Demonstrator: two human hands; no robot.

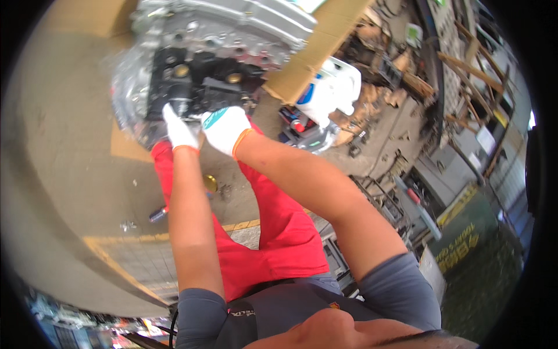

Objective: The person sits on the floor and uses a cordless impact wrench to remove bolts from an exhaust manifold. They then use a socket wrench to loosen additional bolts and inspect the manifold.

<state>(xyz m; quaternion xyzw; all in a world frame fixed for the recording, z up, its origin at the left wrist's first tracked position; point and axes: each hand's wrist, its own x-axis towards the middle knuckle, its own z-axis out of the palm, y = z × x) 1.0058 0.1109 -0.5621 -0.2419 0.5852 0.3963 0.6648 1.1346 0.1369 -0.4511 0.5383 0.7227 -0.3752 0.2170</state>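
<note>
A large engine [224,41] lies on the floor ahead of me. Its near side carries black parts [200,81] with two gold-coloured round caps. My left hand [181,131], in a white glove with an orange cuff, is at the near edge of these parts. One digit points up beside a short dark cylinder [179,98]; its other fingers are hidden. Right beside it, my right hand [225,132], gloved the same way, is closed with its fingers bent. What it grips, if anything, is hidden by the glove and blur.
Clear plastic wrap [131,96] and cardboard [325,49] surround the engine. To its right lies a white jug [334,90], with scrap and wood beyond. A dark-handled tool [158,214] and a gold-coloured round piece [210,183] lie near my legs. A green box [465,232] stands far right.
</note>
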